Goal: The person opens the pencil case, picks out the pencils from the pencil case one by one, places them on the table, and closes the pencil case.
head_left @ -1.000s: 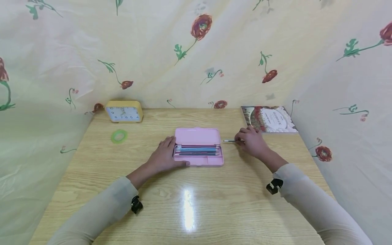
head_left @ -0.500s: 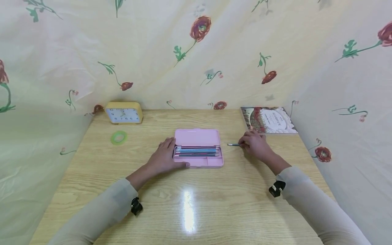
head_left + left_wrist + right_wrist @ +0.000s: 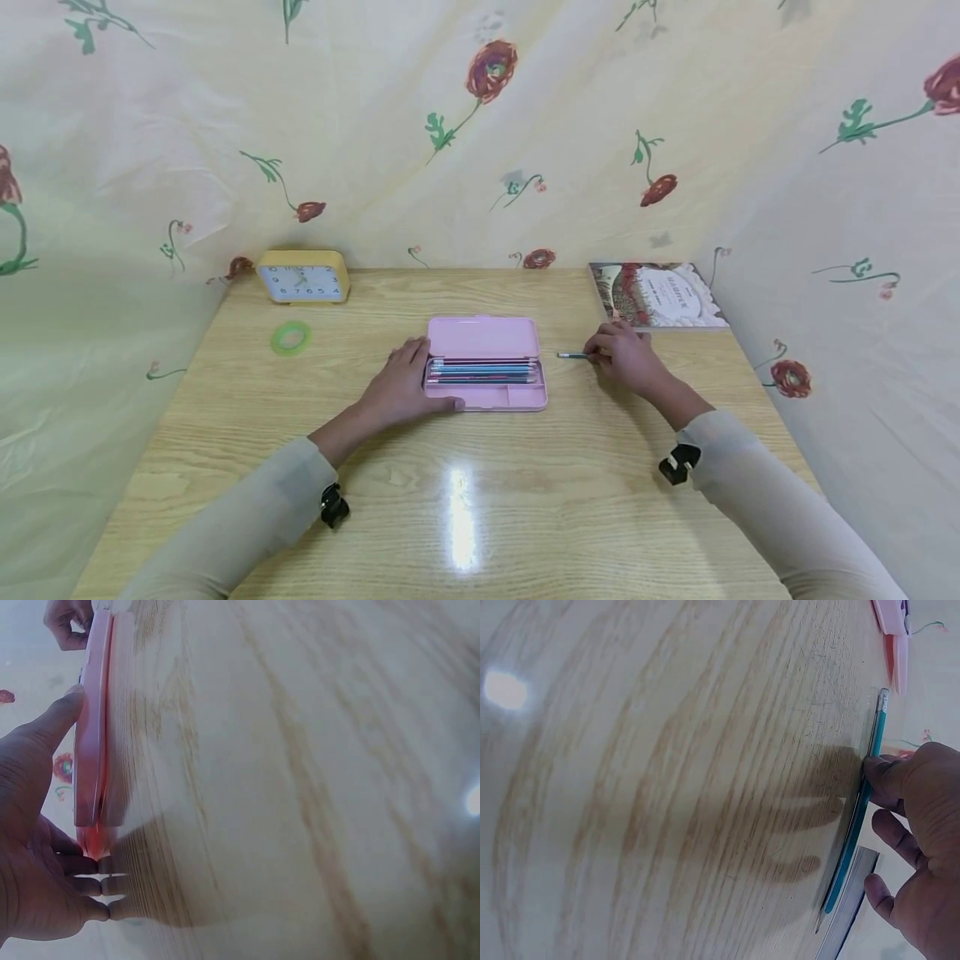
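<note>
A pink pencil case [image 3: 484,337] lies unfolded on the table, its lid tipped back. Several pencils [image 3: 483,371] lie side by side in its long compartment. My left hand [image 3: 401,383] rests at the case's left end; the thumb touches the front edge and the other fingers extend along the left side. In the left wrist view those fingers look fairly straight, their tips near the tabletop. Right of the case, my right hand [image 3: 626,354] pinches a teal pencil [image 3: 859,799] between thumb and fingers. Its eraser end points toward the case. Whether the pencil touches the table, I cannot tell.
A yellow clock [image 3: 303,277] stands at the back left, with a green tape roll [image 3: 291,337] in front of it. At the back right, just beyond my right hand, lies a patterned book [image 3: 663,293]. Flowered cloth [image 3: 375,125] encloses the table's back and sides.
Over the past second my right hand has shifted slightly right and nearer, the pencil moving with it. During the last half second it barely moved. My left hand stays at the case.
</note>
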Demonstrator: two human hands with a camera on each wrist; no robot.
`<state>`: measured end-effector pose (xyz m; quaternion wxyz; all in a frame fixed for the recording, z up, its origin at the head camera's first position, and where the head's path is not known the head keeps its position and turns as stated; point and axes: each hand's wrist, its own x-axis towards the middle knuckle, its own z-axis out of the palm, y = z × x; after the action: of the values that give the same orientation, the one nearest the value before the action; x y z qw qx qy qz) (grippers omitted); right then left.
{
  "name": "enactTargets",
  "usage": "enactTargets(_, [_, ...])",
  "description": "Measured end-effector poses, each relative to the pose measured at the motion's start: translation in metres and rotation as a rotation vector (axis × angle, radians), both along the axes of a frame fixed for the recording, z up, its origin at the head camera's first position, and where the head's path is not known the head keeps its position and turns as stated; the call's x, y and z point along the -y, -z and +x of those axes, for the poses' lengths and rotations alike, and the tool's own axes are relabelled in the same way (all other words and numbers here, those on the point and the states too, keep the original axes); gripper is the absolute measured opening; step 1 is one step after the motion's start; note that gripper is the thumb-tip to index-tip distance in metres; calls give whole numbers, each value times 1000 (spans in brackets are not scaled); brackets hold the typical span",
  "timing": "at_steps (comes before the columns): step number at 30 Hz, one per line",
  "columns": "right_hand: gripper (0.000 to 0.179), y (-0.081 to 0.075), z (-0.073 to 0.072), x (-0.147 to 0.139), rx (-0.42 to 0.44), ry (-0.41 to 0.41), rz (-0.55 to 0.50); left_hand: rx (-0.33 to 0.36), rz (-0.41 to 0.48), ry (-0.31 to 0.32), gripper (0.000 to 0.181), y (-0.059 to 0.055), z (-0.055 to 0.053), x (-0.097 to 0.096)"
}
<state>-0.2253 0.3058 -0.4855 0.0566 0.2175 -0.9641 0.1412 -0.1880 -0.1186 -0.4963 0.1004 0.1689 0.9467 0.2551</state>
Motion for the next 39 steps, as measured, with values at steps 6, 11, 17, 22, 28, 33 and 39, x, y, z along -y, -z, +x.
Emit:
enactTargets(6, [6, -2, 0, 3, 34, 20, 4, 5, 5, 0, 133, -1, 0, 1])
enactTargets(11, [6, -5, 0, 11, 56, 26, -8, 0, 5, 2, 132, -1, 0, 1])
enactTargets(17, [9, -7, -1, 27, 57, -5, -8, -1, 13, 2, 132, 1, 2, 1])
enactTargets(22, [11, -9, -3, 43, 34, -40, -16, 3, 15, -3, 133, 2, 2, 2])
enactTargets(28, [11, -14, -6, 72, 25, -89, -19, 11, 3, -6, 135, 2, 0, 1])
enactTargets(33, [13, -17, -6, 103, 70, -144, -7, 15, 4, -6, 136, 3, -2, 1])
enactTargets(39, [12, -19, -4, 133, 65, -229, 33, 10, 5, -11, 136, 3, -1, 1])
